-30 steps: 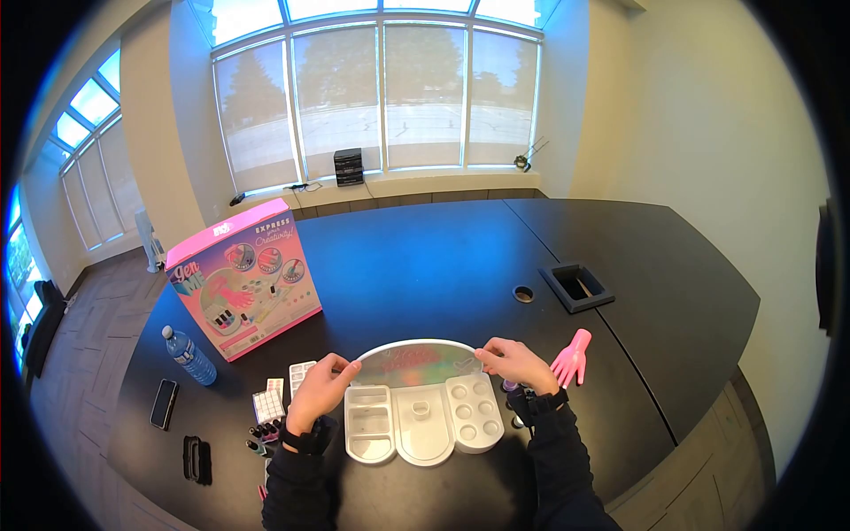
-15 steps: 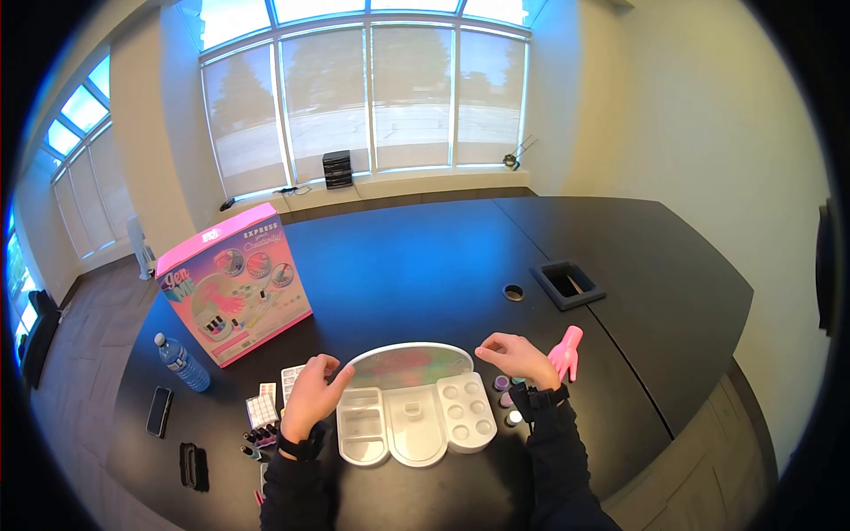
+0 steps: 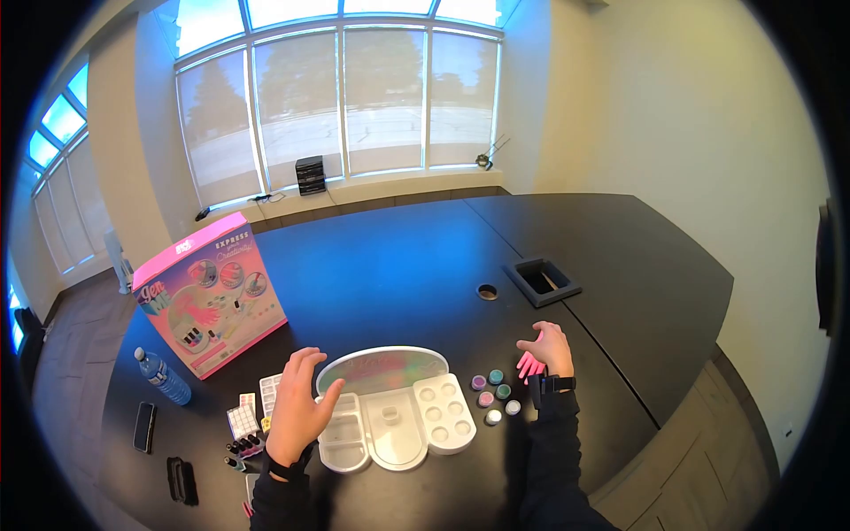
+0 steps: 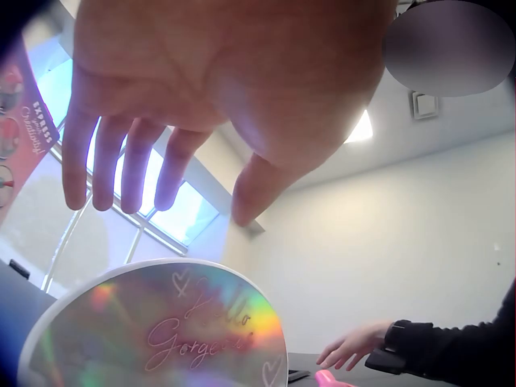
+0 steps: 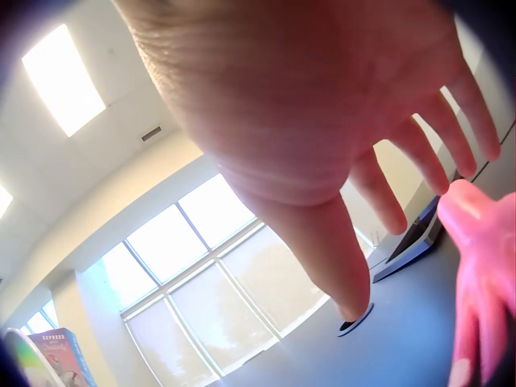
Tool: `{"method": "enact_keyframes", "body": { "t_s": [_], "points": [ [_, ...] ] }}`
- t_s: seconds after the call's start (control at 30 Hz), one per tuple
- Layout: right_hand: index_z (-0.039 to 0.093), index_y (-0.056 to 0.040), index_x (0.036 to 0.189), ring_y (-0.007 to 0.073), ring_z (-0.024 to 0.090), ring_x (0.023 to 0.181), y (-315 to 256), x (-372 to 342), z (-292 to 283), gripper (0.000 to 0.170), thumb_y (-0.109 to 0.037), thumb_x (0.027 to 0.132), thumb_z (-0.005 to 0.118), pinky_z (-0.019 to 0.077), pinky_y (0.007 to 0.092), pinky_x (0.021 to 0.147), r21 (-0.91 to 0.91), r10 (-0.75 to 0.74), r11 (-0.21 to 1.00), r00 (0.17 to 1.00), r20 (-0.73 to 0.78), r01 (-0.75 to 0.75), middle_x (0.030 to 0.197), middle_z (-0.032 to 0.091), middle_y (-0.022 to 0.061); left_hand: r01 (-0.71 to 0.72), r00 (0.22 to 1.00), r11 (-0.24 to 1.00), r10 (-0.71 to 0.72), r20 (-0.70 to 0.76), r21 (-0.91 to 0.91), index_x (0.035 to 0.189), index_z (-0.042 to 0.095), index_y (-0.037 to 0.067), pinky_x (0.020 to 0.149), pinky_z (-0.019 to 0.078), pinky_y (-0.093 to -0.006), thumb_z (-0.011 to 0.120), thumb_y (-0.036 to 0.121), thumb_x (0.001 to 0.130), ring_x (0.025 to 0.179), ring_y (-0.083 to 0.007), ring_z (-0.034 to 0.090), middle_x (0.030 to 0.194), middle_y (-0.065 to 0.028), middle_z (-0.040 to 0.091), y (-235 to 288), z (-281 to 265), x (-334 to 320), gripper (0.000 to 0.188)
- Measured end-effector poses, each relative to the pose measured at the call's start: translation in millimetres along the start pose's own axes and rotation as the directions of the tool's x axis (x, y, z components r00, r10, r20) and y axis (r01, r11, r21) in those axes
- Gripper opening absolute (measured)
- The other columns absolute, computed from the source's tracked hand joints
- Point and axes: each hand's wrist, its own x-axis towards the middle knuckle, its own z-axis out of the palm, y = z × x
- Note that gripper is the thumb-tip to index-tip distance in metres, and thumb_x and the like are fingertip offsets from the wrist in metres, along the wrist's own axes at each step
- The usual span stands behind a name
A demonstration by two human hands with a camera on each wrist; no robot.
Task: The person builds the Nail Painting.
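Note:
A white nail-station tray (image 3: 390, 450) with round wells and compartments stands on the table. Its upright, shiny rainbow panel (image 4: 137, 339) carries "Gorgeous" lettering in the left wrist view. Beside the tray's left compartments hovers my left hand (image 3: 297, 411), fingers spread and thumb apart, holding nothing. My right hand (image 3: 554, 352) reaches out at the right, its fingers stretched over a pink plastic model hand (image 3: 529, 366). In the right wrist view, straight fingertips come close to the wrist end of the model hand (image 5: 476, 242), with nothing gripped.
Small glitter jars (image 3: 486, 400) stand right of the tray. Nail polish bottles (image 3: 245, 445) and a white gridded case (image 3: 242, 422) lie left. Farther left are a pink box (image 3: 212, 301), a water bottle (image 3: 164, 378), a phone (image 3: 144, 427) and a black case (image 3: 181, 480).
Both hands have left the edges of the shiny panel. My right hand has moved right and forward to the pink model hand; my left has opened beside the tray. The head view has shifted rightward.

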Motion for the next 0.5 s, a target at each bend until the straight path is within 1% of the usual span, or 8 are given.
{"method": "enact_keyframes", "body": {
  "t_s": [0.03,0.1,0.23,0.3,0.33,0.4,0.43,0.5],
  "points": [
    [0.074,-0.007,0.136,0.0363,0.062,0.137,2,0,-2,0.072,-0.04,0.076,0.095,0.0527,0.0456,0.114,-0.001,0.001,1.0,1.0,-0.002,-0.001,0.143,0.067,0.0183,-0.017,1.0,1.0,0.017,0.019,0.003,0.133,0.063,-0.003,0.109,0.0518,-0.05,0.082,0.016,0.094,0.128,-0.0455,0.062,0.14,-0.0233,0.063,1,0,0,0.047],
    [0.072,-0.0082,0.142,0.0355,0.064,0.137,6,1,-4,0.08,-0.038,0.072,0.097,0.0542,0.0452,0.113,-0.038,0.119,0.993,0.989,0.087,-0.116,0.145,0.067,0.0202,-0.025,0.999,1.0,0.025,0.033,0.002,0.133,0.063,-0.003,0.109,0.0516,-0.05,0.082,0.016,0.094,0.129,-0.045,0.062,0.14,-0.023,0.062,4,0,0,0.048],
    [0.071,-0.0088,0.147,0.0344,0.066,0.137,24,13,8,0.086,-0.037,0.07,0.098,0.056,0.0452,0.11,-0.013,0.149,0.989,0.979,0.142,-0.149,0.144,0.068,0.0216,-0.044,0.997,0.999,0.044,0.055,-0.004,0.134,0.063,-0.003,0.11,0.0513,-0.05,0.082,0.015,0.094,0.131,-0.0441,0.061,0.142,-0.0225,0.062,9,1,2,0.048],
    [0.065,-0.016,0.154,0.036,0.067,0.134,30,18,13,0.091,-0.035,0.071,0.098,0.0565,0.0463,0.111,-0.002,0.168,0.985,0.966,0.196,-0.171,0.154,0.062,0.0178,-0.05,0.997,0.999,0.05,0.057,-0.001,0.134,0.063,-0.003,0.11,0.0512,-0.05,0.082,0.015,0.094,0.131,-0.0442,0.06,0.143,-0.0225,0.061,9,2,2,0.048],
    [0.065,-0.016,0.154,0.036,0.067,0.134,28,17,13,0.091,-0.035,0.071,0.098,0.0565,0.0463,0.111,-0.003,0.169,0.985,0.966,0.196,-0.172,0.154,0.062,0.0178,-0.055,0.997,0.998,0.055,0.057,0.004,0.134,0.064,-0.003,0.11,0.0512,-0.05,0.082,0.015,0.093,0.132,-0.0443,0.06,0.143,-0.0225,0.061,9,2,1,0.048],
    [0.064,-0.0126,0.155,0.033,0.066,0.137,25,12,16,0.097,-0.027,0.067,0.101,0.0584,0.0441,0.108,-0.051,0.177,0.984,0.976,0.125,-0.172,0.155,0.06,0.0171,-0.057,0.997,0.998,0.057,0.061,0.003,0.134,0.064,-0.003,0.111,0.0511,-0.05,0.082,0.015,0.093,0.132,-0.0444,0.06,0.143,-0.0225,0.061,9,3,1,0.048],
    [0.064,-0.0126,0.155,0.033,0.066,0.137,22,10,15,0.097,-0.027,0.067,0.101,0.0584,0.0441,0.108,-0.052,0.178,0.984,0.976,0.127,-0.173,0.155,0.06,0.0171,-0.06,0.996,0.998,0.06,0.062,0.003,0.134,0.064,-0.002,0.111,0.051,-0.0499,0.082,0.015,0.093,0.133,-0.0445,0.06,0.144,-0.0226,0.061,9,3,1,0.047],
    [0.062,-0.0137,0.157,0.0337,0.067,0.135,17,7,11,0.101,-0.024,0.065,0.103,0.0593,0.0435,0.107,-0.07,0.221,0.975,0.962,0.161,-0.212,0.16,0.054,0.0147,-0.058,0.996,0.998,0.058,0.065,-0.001,0.133,0.064,-0.002,0.111,0.051,-0.0499,0.082,0.014,0.093,0.133,-0.0446,0.06,0.144,-0.0225,0.061,9,3,1,0.047]
  ]
}}
